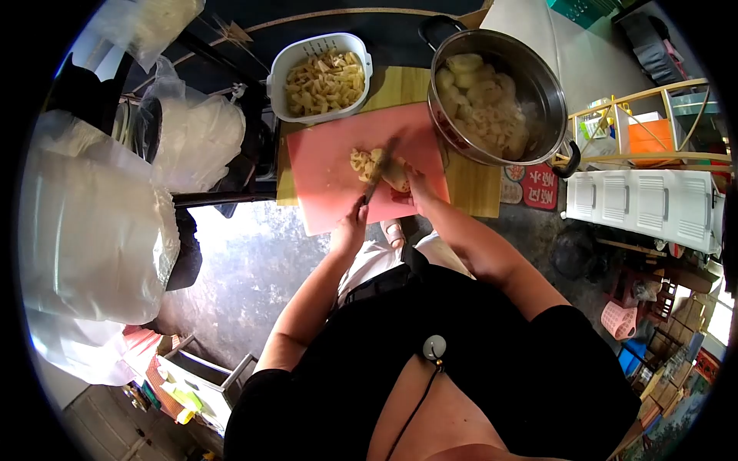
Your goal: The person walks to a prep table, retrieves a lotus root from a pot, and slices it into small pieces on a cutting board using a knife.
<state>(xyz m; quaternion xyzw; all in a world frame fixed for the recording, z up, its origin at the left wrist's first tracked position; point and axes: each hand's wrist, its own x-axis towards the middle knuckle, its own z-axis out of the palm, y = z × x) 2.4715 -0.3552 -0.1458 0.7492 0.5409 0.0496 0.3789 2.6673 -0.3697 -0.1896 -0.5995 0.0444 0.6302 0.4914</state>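
Observation:
My left hand (350, 227) is closed around the handle of a kitchen knife (377, 175), whose blade slants across a pink cutting board (327, 165). With its fingers, my right hand (417, 190) grips a pale yellow-brown piece of food (397, 177) just right of the blade. I cannot make out what kind of food it is. Small cut pieces (364, 164) lie left of the blade. Behind the board, a white plastic basin (275, 86) holds many similar cut pieces. A large metal pot (547, 84) at the right contains pale lumps in liquid.
The board lies on a wooden table (477, 188), its front edge overhanging. Plastic bags (192, 131) hang at the left. A white drawer unit (642, 203) and a rack (669, 157) stand at the right. Below is a grey floor (246, 261).

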